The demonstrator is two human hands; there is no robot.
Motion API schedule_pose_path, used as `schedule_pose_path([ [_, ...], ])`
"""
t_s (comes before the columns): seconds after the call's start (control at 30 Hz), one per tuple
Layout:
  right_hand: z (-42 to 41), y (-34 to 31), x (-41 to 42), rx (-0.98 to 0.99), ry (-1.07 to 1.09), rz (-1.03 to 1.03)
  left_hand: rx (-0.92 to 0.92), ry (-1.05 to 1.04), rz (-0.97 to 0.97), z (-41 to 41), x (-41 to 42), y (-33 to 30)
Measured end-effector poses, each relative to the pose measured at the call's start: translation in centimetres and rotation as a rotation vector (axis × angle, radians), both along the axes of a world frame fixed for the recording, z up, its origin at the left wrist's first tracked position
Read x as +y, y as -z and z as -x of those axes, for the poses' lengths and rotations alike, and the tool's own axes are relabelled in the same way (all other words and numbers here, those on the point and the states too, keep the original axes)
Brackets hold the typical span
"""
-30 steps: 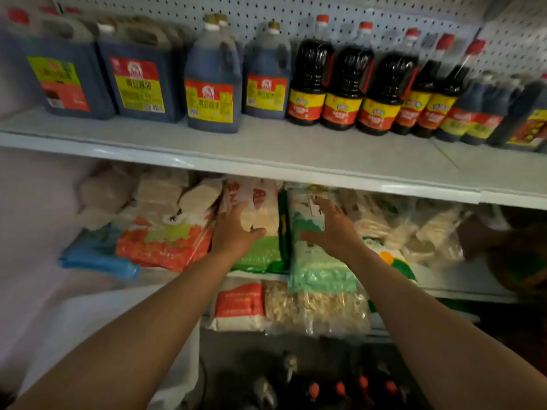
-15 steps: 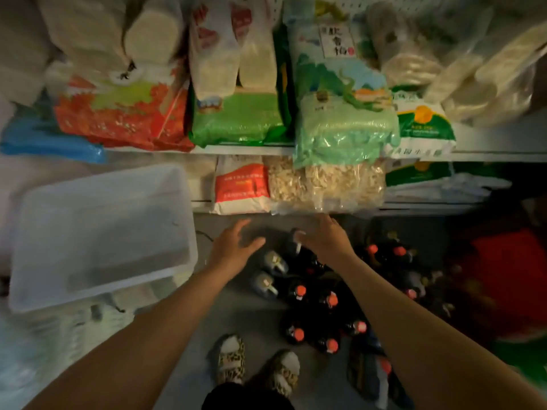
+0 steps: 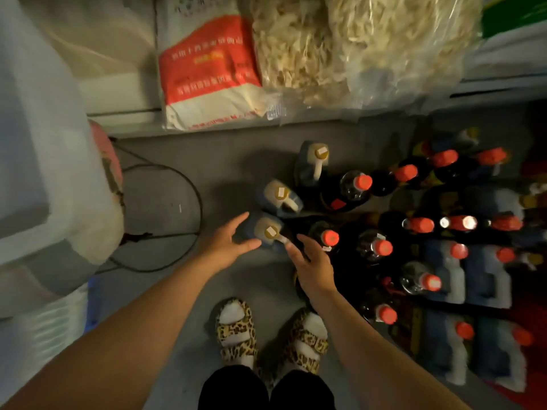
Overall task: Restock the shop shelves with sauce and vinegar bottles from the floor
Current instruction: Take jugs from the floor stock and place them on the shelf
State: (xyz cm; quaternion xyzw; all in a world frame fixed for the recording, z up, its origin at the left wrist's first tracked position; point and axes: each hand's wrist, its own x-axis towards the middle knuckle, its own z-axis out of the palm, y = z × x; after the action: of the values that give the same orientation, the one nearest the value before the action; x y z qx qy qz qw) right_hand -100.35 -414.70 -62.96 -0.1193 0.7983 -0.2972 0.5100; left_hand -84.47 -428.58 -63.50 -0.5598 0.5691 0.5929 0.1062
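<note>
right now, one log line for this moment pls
phase: reaching down | left hand: open beside yellow-capped jug | right hand: open above its handle | hold: none | red-capped bottles: on floor

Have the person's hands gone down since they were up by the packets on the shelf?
Yes. Both the left hand and right hand dropped from the shelf packets to the yellow-capped jug on the floor.

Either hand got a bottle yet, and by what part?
Nothing is held. The left hand and right hand are both open, fingers spread, on either side of the nearest yellow-capped jug on the floor, not gripping it.
</note>
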Motion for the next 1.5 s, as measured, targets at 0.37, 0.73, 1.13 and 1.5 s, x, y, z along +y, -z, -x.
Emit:
schedule_pose_path([
  [0.37, -3.9, 12.2, 0.9, -0.044, 0.313, 0.193, 0.138, 0.214, 0.015, 1.1, -2.3, 12.6],
  [0.73, -4.3, 12.0, -0.8, -0.066, 0.331, 0.212, 0.132, 0.145, -0.049, 0.7, -2.8, 13.1],
  [1.13, -4.2, -4.2, -1.1, 0.113, -0.258, -0.138, -0.087, -0.208, -0.252, -6.0, 5.2, -3.1],
  [1.5, 0.5, -29.4, -3.3, 0.283, -0.345, -0.003, 0.092, -0.301, -0.141, -1.3, 4.1, -27.9],
])
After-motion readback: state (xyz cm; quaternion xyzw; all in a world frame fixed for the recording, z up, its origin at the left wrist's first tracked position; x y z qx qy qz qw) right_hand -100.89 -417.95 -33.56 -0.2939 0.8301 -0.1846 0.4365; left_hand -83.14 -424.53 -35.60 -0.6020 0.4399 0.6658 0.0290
